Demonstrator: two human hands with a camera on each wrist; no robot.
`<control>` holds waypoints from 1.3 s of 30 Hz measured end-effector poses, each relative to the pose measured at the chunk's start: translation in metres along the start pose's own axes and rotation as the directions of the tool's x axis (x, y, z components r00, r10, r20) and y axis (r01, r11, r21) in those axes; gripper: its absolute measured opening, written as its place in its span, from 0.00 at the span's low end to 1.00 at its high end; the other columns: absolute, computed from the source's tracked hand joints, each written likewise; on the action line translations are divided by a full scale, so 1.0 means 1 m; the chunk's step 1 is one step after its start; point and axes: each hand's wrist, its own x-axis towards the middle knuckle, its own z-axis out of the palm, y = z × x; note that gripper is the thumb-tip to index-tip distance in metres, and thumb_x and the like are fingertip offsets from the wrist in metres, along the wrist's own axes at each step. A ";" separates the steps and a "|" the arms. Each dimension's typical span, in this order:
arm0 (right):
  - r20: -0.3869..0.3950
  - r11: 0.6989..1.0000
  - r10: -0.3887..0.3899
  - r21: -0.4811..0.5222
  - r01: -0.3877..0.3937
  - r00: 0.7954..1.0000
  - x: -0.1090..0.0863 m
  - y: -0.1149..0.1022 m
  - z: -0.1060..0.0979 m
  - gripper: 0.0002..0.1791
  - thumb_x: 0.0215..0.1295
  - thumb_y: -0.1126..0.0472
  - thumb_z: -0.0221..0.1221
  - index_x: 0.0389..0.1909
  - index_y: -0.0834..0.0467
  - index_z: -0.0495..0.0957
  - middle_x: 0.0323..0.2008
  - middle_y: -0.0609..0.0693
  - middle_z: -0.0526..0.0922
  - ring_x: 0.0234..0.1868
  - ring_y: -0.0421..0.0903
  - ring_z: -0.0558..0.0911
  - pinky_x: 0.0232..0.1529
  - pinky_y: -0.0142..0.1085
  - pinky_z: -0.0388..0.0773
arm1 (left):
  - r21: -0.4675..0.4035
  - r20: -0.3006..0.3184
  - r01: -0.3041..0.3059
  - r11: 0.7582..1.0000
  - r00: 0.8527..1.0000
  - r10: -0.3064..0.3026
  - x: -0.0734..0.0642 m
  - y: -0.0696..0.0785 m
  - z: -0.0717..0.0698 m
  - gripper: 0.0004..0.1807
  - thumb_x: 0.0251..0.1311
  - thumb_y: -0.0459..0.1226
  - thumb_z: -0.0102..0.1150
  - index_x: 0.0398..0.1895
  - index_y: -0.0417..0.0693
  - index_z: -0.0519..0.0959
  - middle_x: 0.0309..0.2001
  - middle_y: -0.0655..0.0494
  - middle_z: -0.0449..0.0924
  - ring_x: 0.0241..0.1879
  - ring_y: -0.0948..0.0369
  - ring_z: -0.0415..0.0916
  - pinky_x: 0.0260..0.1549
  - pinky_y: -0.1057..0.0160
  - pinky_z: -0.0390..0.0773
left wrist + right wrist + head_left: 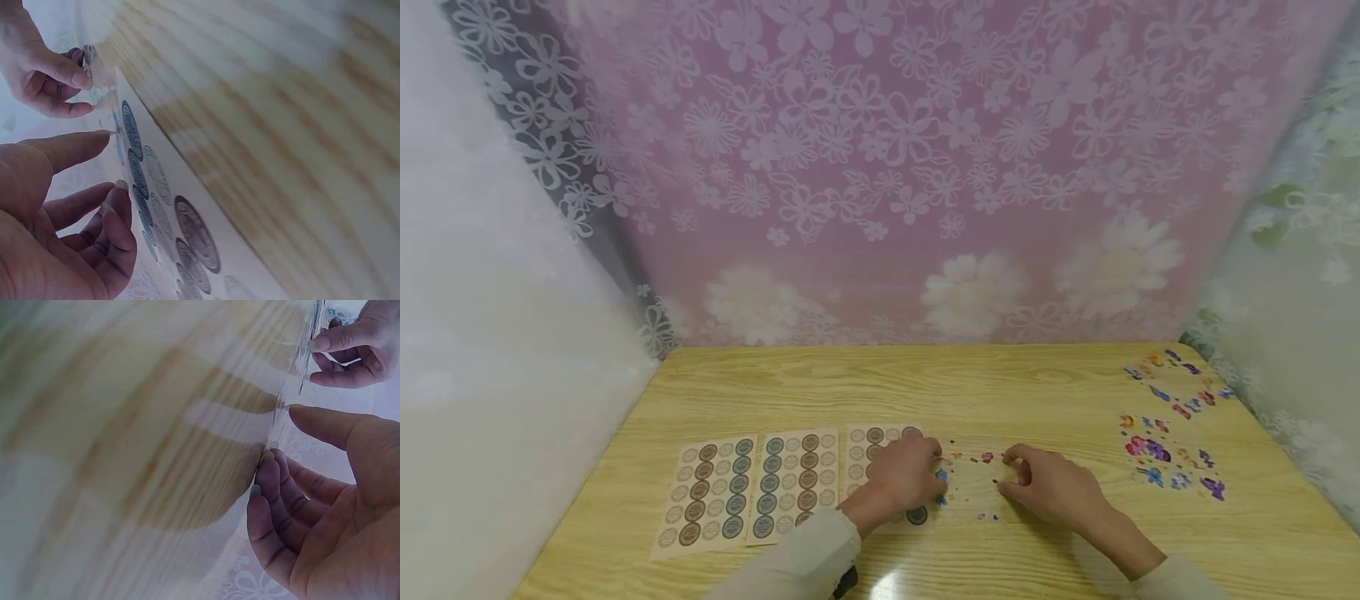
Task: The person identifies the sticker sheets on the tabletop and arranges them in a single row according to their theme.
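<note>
A clear film with small flower stickers (987,457) lies flat on the table between the two hands. My left hand (898,475) rests at its left edge, fingertips down and thumb apart from the fingers, beside blue flowers. Part of a sheet of round labels (875,436) is hidden beneath this hand. At the film's right edge, my right hand (1063,487) touches down with thumb and index fingertips set apart. The right wrist view shows the right fingers (269,494) lightly bent against the thin film, the thumb separate from them.
Two more sheets of round brown, blue and pale labels, a far-left sheet (703,492) and a middle sheet (793,483), lie to the left. More flower stickers (1150,450) spread over the table's right side. Patterned curtains (850,167) enclose the wood-grain table (820,379).
</note>
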 end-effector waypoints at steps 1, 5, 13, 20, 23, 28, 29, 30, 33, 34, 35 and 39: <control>0.002 1.000 0.002 0.002 -0.002 1.000 0.000 0.000 0.000 0.17 0.57 0.53 0.67 0.47 0.53 0.79 0.22 0.40 0.71 0.18 0.40 0.68 0.18 0.34 0.61 | 0.012 -0.003 -0.005 1.000 1.000 0.005 0.000 0.001 0.001 0.17 0.52 0.43 0.68 0.46 0.52 0.83 0.33 0.59 0.73 0.20 0.63 0.65 0.14 0.60 0.63; 0.004 1.000 -0.003 0.000 0.003 1.000 -0.001 0.001 -0.001 0.18 0.57 0.53 0.67 0.47 0.54 0.79 0.22 0.40 0.71 0.18 0.40 0.68 0.18 0.35 0.62 | 0.048 -0.023 -0.017 0.999 1.000 0.018 -0.001 0.003 0.001 0.16 0.54 0.42 0.67 0.46 0.52 0.83 0.34 0.58 0.74 0.20 0.63 0.64 0.13 0.60 0.63; -0.026 0.999 -0.031 -0.012 0.031 0.999 -0.002 0.002 -0.007 0.17 0.60 0.51 0.64 0.48 0.53 0.80 0.27 0.40 0.76 0.24 0.38 0.72 0.22 0.36 0.69 | 0.051 -0.090 -0.067 0.996 0.993 0.072 -0.002 0.000 -0.003 0.17 0.62 0.44 0.58 0.51 0.49 0.80 0.40 0.54 0.76 0.28 0.60 0.73 0.13 0.63 0.68; -0.111 0.991 -0.125 -0.053 0.120 0.986 -0.003 0.007 -0.016 0.19 0.67 0.50 0.58 0.53 0.56 0.78 0.45 0.51 0.80 0.42 0.49 0.80 0.33 0.44 0.78 | 0.176 -0.227 -0.164 0.971 0.952 0.202 0.001 -0.003 -0.013 0.17 0.65 0.45 0.54 0.52 0.50 0.79 0.44 0.54 0.75 0.38 0.57 0.75 0.32 0.59 0.76; -0.159 0.982 -0.177 -0.099 0.163 0.971 -0.005 0.011 -0.018 0.20 0.67 0.51 0.58 0.54 0.57 0.77 0.52 0.56 0.78 0.51 0.58 0.77 0.41 0.53 0.77 | 0.206 -0.252 -0.184 0.961 0.939 0.234 0.004 -0.003 -0.014 0.17 0.65 0.46 0.53 0.54 0.50 0.77 0.48 0.53 0.74 0.44 0.55 0.74 0.41 0.53 0.75; -0.185 0.963 -0.236 -0.178 0.203 0.954 -0.006 0.023 -0.024 0.22 0.68 0.52 0.58 0.56 0.61 0.76 0.57 0.63 0.74 0.57 0.63 0.71 0.52 0.59 0.69 | 0.227 -0.208 -0.194 0.954 0.948 0.242 0.011 0.003 -0.014 0.21 0.68 0.49 0.49 0.60 0.53 0.73 0.57 0.51 0.71 0.54 0.52 0.70 0.50 0.50 0.71; -0.185 0.961 -0.240 -0.187 0.206 0.953 -0.006 0.027 -0.025 0.22 0.68 0.52 0.57 0.57 0.61 0.75 0.58 0.64 0.73 0.58 0.64 0.71 0.53 0.59 0.68 | 0.224 -0.184 -0.193 0.955 0.954 0.236 0.013 0.006 -0.014 0.22 0.69 0.50 0.47 0.62 0.54 0.72 0.59 0.51 0.70 0.57 0.52 0.69 0.52 0.50 0.70; -0.181 0.960 -0.239 -0.192 0.204 0.954 -0.006 0.031 -0.027 0.23 0.68 0.52 0.57 0.57 0.62 0.75 0.59 0.65 0.71 0.59 0.65 0.69 0.54 0.60 0.66 | 0.223 -0.168 -0.195 0.955 0.957 0.235 0.015 0.009 -0.015 0.23 0.69 0.51 0.46 0.63 0.54 0.71 0.61 0.50 0.68 0.59 0.52 0.67 0.53 0.50 0.69; -0.170 0.960 -0.229 -0.202 0.194 0.958 -0.008 0.046 -0.032 0.25 0.69 0.50 0.56 0.60 0.62 0.73 0.62 0.66 0.67 0.62 0.67 0.65 0.56 0.62 0.63 | 0.232 -0.127 -0.211 0.950 0.961 0.245 0.021 0.018 -0.013 0.26 0.70 0.53 0.44 0.67 0.56 0.67 0.65 0.50 0.64 0.63 0.52 0.64 0.57 0.50 0.67; -0.170 0.960 -0.226 -0.204 0.190 0.959 -0.009 0.052 -0.034 0.26 0.69 0.50 0.56 0.61 0.62 0.72 0.63 0.66 0.66 0.62 0.68 0.64 0.56 0.63 0.62 | 0.241 -0.117 -0.220 0.945 0.960 0.254 0.023 0.021 -0.012 0.27 0.70 0.53 0.43 0.68 0.56 0.66 0.66 0.50 0.63 0.64 0.52 0.63 0.57 0.51 0.66; -0.167 0.961 -0.221 -0.207 0.185 0.961 -0.010 0.057 -0.036 0.27 0.69 0.49 0.55 0.61 0.62 0.72 0.64 0.67 0.65 0.63 0.68 0.63 0.56 0.63 0.62 | 0.253 -0.110 -0.231 0.940 0.958 0.265 0.025 0.025 -0.011 0.27 0.70 0.54 0.43 0.69 0.57 0.65 0.67 0.50 0.63 0.64 0.53 0.62 0.58 0.52 0.66; -0.155 0.963 -0.205 -0.208 0.171 0.966 -0.015 0.077 -0.046 0.29 0.70 0.47 0.54 0.64 0.62 0.69 0.65 0.69 0.62 0.63 0.71 0.60 0.56 0.66 0.59 | 0.311 -0.099 -0.271 0.911 0.944 0.314 0.034 0.036 -0.004 0.30 0.69 0.57 0.42 0.71 0.59 0.63 0.68 0.50 0.62 0.65 0.54 0.61 0.58 0.54 0.66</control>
